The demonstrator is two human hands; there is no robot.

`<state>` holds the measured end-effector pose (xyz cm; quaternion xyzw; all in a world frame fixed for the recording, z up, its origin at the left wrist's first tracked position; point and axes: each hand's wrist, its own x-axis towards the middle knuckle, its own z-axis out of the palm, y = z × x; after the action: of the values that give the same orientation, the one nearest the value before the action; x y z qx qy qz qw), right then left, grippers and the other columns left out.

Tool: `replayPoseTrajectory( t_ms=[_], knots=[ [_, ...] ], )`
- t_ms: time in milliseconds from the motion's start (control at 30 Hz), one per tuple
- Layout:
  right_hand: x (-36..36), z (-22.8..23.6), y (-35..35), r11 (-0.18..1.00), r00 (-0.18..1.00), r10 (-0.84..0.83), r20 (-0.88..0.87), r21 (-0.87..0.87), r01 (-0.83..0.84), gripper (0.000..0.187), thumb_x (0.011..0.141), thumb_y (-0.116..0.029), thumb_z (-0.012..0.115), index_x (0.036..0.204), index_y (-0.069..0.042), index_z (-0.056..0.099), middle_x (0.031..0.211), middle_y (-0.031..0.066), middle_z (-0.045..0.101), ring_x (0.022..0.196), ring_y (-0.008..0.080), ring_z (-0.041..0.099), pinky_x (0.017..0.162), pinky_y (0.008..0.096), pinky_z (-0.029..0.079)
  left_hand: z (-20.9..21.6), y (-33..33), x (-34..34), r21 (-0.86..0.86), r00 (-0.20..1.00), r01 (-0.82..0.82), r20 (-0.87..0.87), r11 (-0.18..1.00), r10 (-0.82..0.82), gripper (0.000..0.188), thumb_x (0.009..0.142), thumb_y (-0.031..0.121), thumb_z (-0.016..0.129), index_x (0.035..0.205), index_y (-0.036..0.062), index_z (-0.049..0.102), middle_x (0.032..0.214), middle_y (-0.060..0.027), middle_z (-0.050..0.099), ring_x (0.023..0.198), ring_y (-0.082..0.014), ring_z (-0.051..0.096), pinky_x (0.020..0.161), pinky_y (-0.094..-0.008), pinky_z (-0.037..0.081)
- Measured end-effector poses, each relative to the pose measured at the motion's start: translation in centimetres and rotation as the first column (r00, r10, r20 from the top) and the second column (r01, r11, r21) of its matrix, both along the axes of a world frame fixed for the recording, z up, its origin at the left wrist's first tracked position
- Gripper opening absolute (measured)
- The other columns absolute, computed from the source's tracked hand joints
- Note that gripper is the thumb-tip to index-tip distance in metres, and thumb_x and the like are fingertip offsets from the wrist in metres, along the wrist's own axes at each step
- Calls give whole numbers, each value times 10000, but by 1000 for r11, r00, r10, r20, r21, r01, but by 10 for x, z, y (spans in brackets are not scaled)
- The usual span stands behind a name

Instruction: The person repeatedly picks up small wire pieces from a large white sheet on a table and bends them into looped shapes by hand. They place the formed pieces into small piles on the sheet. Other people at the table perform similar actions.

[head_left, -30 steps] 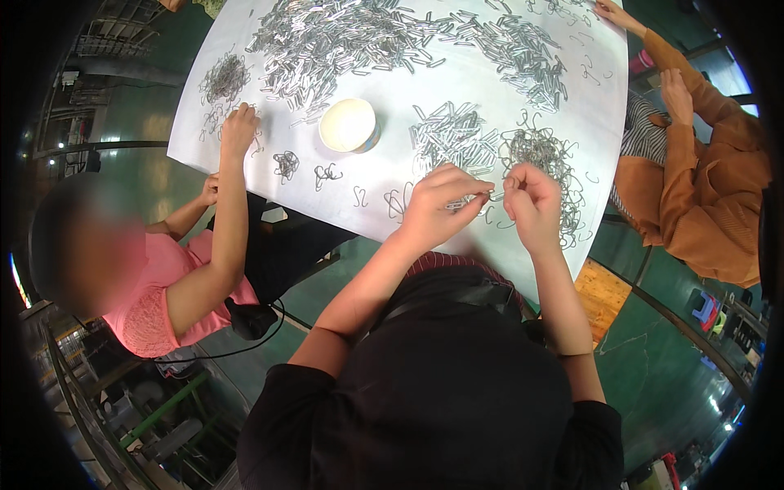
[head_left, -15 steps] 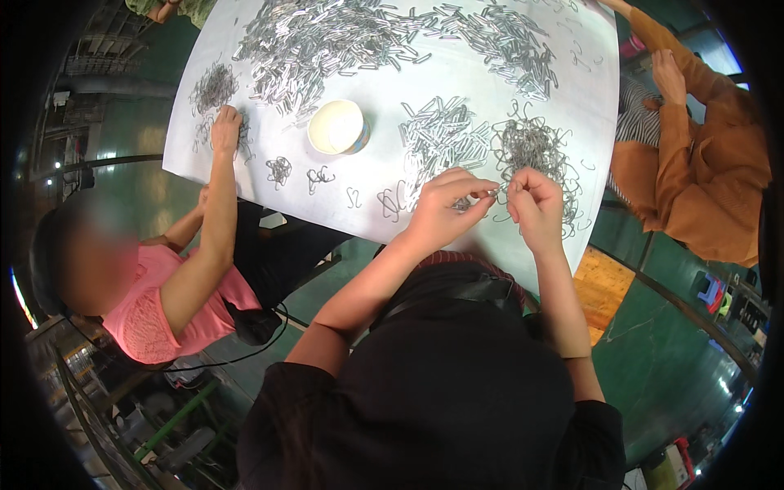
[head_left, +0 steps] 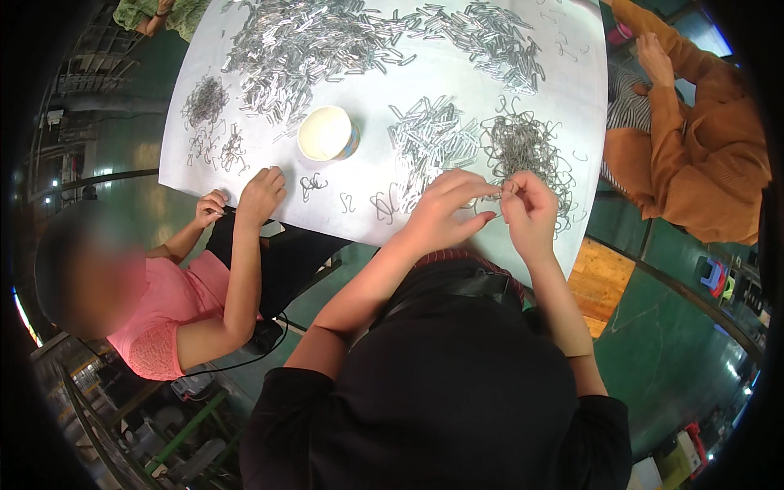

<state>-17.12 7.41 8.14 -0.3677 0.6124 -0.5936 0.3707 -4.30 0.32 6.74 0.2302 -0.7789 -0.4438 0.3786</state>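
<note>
In front of my body, both my hands meet over the white table (head_left: 359, 229). My right hand (head_left: 531, 214) is closed in a pinch on a thin wire hook, largely hidden by the fingers. Against those fingertips rest the bent fingers of my left hand (head_left: 445, 211), with the thumb a little lower; whatever they hold is too small to make out. Just beyond my right hand lies a tangled pile of dark wire hooks (head_left: 523, 145). A heap of shiny elongated metal links (head_left: 429, 135) is beyond my left hand, with a few loose hooks (head_left: 382, 206) beside it.
A white paper tub (head_left: 327, 135) stands left of the links. Larger heaps of links (head_left: 286, 53) spread over the far side. At left, a person in pink (head_left: 204, 286) has both hands at the table edge, near small hook piles (head_left: 204, 102). Someone in orange-brown (head_left: 694, 155) is at right.
My hands stay together, with the left thumb a little farther from its fingers. The person in pink has drawn a hand back from the hook piles to the table edge. The view has shifted slightly.
</note>
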Motion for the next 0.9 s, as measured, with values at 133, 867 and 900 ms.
replayPoseTrajectory(
  t_ms=[133, 867, 900],
  knots=[
    [-2, 4, 5, 986, 955, -85, -285, -161, 40, 124, 684, 33, 541, 659, -23, 434, 589, 13, 443, 475, 55, 393, 435, 191, 295, -46, -21, -6, 275, 965, -206, -101, 939, 241, 255, 664, 32, 635, 918, 47, 624, 850, -92, 566, 791, -246, 528, 692, -313, 433],
    [12, -13, 2, 991, 958, 88, -275, -72, -112, 130, 694, 43, 554, 661, -15, 443, 608, 7, 422, 499, 61, 359, 460, 188, 285, -111, -103, -24, -44, 765, -301, 586, 953, 268, 65, 652, 11, 544, 692, 11, 595, 732, -188, 574, 724, -335, 575, 635, -417, 454],
    [12, -9, 3, 989, 949, 105, -297, -66, -130, 127, 694, 44, 553, 659, -14, 446, 605, 8, 419, 497, 60, 357, 459, 187, 282, -109, -102, -23, -33, 737, -286, 631, 958, 241, 67, 656, 17, 541, 699, 17, 593, 732, -174, 576, 721, -327, 574, 628, -414, 450]
  ],
)
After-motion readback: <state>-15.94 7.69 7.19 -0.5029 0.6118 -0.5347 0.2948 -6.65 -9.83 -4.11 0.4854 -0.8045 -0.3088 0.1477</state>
